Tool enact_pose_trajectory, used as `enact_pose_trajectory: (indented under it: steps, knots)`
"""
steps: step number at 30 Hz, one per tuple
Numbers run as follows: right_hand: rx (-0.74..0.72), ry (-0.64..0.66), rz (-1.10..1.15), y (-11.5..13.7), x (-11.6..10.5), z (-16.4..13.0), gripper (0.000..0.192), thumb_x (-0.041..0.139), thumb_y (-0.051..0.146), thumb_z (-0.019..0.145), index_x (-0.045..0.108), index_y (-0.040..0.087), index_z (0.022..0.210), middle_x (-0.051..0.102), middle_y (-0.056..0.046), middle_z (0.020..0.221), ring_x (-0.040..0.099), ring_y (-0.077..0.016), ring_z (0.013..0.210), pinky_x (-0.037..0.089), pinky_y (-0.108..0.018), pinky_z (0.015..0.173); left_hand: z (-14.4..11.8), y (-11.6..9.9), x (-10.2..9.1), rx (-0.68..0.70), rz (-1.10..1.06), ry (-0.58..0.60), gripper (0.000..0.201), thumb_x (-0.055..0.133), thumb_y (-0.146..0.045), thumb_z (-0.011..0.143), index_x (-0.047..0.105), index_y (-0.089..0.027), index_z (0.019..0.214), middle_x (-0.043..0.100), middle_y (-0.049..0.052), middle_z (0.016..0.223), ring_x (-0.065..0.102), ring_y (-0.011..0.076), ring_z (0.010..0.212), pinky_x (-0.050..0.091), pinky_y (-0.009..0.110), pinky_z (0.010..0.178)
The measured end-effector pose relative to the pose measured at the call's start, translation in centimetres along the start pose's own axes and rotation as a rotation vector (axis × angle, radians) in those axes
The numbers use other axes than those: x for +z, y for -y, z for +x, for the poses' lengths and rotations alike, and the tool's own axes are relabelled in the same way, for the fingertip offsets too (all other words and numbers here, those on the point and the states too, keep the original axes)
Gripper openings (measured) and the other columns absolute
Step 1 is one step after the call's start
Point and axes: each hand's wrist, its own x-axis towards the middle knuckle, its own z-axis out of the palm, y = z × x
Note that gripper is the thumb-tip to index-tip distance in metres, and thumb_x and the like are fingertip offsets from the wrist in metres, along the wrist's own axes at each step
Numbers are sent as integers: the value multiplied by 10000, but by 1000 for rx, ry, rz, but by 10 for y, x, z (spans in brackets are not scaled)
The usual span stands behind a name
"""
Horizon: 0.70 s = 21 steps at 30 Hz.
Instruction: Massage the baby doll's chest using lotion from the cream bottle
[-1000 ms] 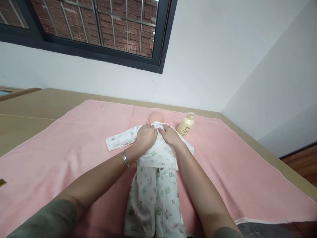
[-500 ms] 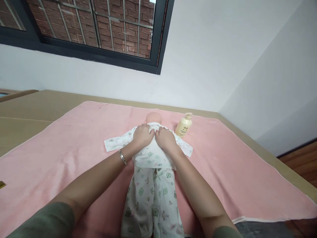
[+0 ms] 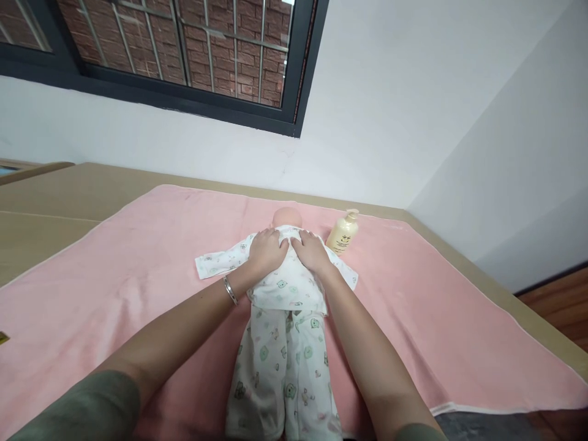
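Note:
A baby doll (image 3: 287, 217) lies stretched out with its bare head away from me and no face showing. It wears a white printed top (image 3: 289, 288) and matching trousers (image 3: 275, 367), its sleeves spread to both sides. My left hand (image 3: 267, 250) rests flat on the left of the doll's upper body, fingers extended toward its shoulder. On the other side my right hand (image 3: 311, 251) lies flat in the same way, the thumb pointing inward. A small gap separates the two thumbs. Neither hand grips anything.
Under the doll a pink blanket (image 3: 151, 257) covers much of the tan tabletop (image 3: 55, 196). A cream pump bottle (image 3: 342, 233) stands close to the doll's right-hand sleeve. Behind the table rise a white wall (image 3: 367, 122) and a dark-framed window (image 3: 184, 101).
My right hand has slid slightly outward, away from the left, so the gap between the thumbs is wider. The left hand stays at the doll's upper body. The view has shifted a little.

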Motion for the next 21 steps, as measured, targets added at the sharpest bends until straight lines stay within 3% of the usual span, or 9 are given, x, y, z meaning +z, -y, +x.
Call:
enact_pose_trajectory:
  steps: [10, 17, 21]
  knots:
    - [-55, 35, 72, -2, -8, -2, 402, 330, 413, 1013, 614, 163, 1148, 621, -131, 1326, 517, -280, 1233, 352, -396, 1059, -7, -13, -13, 59, 103, 41, 403, 371, -294, 981, 681, -65, 1098, 714, 217, 1122, 643, 321, 1125, 462, 424, 1022]
    - [23, 67, -72, 19, -12, -12, 489, 271, 328, 1035, 518, 50, 1353, 532, -228, 1434, 446, -320, 1357, 298, -431, 1127, 2, -6, -16, -34, 6, 140, 401, 379, -322, 971, 670, -77, 1097, 709, 194, 1153, 642, 313, 1128, 480, 404, 995]
    - [24, 96, -57, 34, -13, -21, 554, 274, 318, 1036, 409, -13, 1459, 423, -260, 1531, 346, -335, 1456, 259, -440, 1168, 6, -3, -13, -88, 21, 130, 455, 373, -353, 974, 634, -41, 1180, 681, 211, 1226, 623, 321, 1174, 450, 418, 1041]
